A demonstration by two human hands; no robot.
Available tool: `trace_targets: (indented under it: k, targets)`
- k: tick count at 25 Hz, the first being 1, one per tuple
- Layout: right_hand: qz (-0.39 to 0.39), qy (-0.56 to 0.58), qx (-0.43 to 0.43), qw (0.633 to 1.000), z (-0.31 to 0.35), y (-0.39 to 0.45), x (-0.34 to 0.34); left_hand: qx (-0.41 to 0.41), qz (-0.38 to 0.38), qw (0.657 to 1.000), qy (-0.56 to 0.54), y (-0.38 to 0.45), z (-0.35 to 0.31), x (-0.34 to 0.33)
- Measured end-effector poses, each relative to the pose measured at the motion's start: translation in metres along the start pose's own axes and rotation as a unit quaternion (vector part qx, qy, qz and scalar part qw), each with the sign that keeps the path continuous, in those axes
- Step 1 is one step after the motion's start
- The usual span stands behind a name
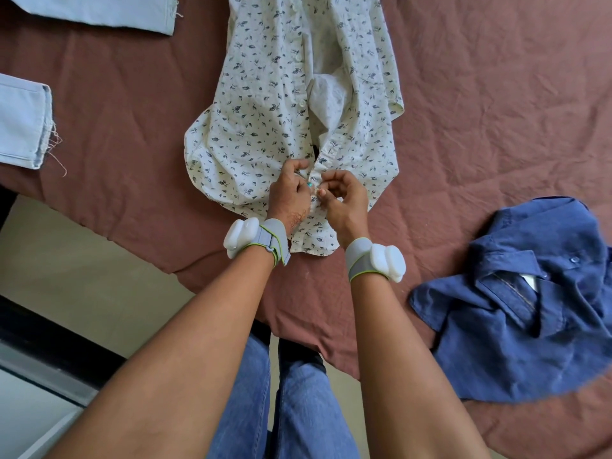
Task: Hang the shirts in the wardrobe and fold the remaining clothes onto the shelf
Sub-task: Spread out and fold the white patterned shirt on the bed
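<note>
A white shirt with a small dark leaf print [265, 104] lies spread on the bed, collar end towards me, its front partly unbuttoned higher up. My left hand [291, 190] pinches the left edge of the button placket near the collar. My right hand [344, 193] pinches the right edge just beside it, fingers curled at a button. A crumpled blue shirt [516, 326] lies on the bed to my right. Pale blue jeans [23, 124] lie at the far left, with a second pale leg [109, 11] at the top left.
The bed is covered by a reddish-brown sheet [480, 127]; its corner points towards my legs. A beige floor [82, 276] and a dark frame edge [49, 342] show at the lower left. Both wrists carry white strapped devices.
</note>
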State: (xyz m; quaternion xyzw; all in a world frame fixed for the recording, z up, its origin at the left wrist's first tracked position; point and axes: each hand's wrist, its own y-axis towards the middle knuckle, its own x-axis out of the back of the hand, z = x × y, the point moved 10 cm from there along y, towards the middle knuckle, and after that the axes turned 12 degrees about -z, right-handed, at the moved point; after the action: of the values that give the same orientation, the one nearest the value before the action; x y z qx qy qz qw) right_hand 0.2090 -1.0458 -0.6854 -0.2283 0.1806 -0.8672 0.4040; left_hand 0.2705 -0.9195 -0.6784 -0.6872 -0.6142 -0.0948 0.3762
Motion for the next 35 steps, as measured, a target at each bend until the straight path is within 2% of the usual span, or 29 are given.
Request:
trace_targets:
  k: [2,6,10,11,13,15,17,19,20,22,24,25,28,31,33,35]
  targets:
    - [0.005,-0.014,0.011,1.000,0.000,0.001,-0.003,0.008,0.011,1.000,0.000,0.001,0.002,-0.003]
    - [0.008,-0.064,0.045,0.997,0.002,-0.002,0.000,-0.042,0.036,0.998,0.005,0.004,-0.004,-0.002]
    - [0.026,-0.145,0.093,0.985,0.011,0.000,-0.004,-0.037,0.055,0.998,0.012,0.002,0.005,-0.001]
    - [0.014,-0.132,0.091,0.987,0.013,0.000,-0.001,-0.048,0.045,0.998,0.012,0.001,0.002,0.002]
    - [-0.039,-0.084,0.074,0.993,0.011,0.001,0.014,-0.092,-0.024,0.994,0.062,0.001,-0.003,0.021]
    - [-0.149,-0.128,0.064,0.979,0.000,0.001,0.048,-0.137,-0.137,0.957,0.214,0.003,0.004,0.059]
    - [-0.225,-0.258,0.006,0.940,-0.027,-0.005,0.083,-0.147,-0.205,0.893,0.373,0.007,0.032,0.098]
    - [-0.200,-0.371,-0.052,0.905,-0.057,-0.018,0.092,-0.122,-0.164,0.866,0.457,0.017,0.071,0.117]
    - [-0.171,-0.396,-0.055,0.900,-0.066,-0.022,0.088,-0.123,-0.131,0.859,0.479,0.022,0.085,0.118]
    - [-0.101,-0.410,-0.016,0.906,-0.067,-0.022,0.068,-0.155,-0.113,0.842,0.504,0.031,0.088,0.113]
    - [-0.048,-0.403,0.028,0.913,-0.060,-0.018,0.046,-0.176,-0.121,0.848,0.486,0.043,0.075,0.110]
    - [-0.050,-0.380,0.043,0.923,-0.053,-0.014,0.038,-0.174,-0.133,0.861,0.460,0.049,0.070,0.111]
    - [-0.141,-0.239,0.024,0.960,-0.033,-0.009,0.030,-0.146,-0.167,0.917,0.331,0.060,0.055,0.118]
    - [-0.232,-0.248,0.002,0.941,-0.026,-0.010,0.040,-0.055,-0.178,0.972,0.142,0.066,0.058,0.131]
    - [-0.254,-0.193,-0.021,0.947,-0.029,-0.005,0.051,-0.014,-0.193,0.979,0.063,0.067,0.065,0.142]
    - [-0.332,-0.012,-0.085,0.940,-0.032,-0.001,0.074,0.022,-0.229,0.972,0.041,0.067,0.065,0.161]
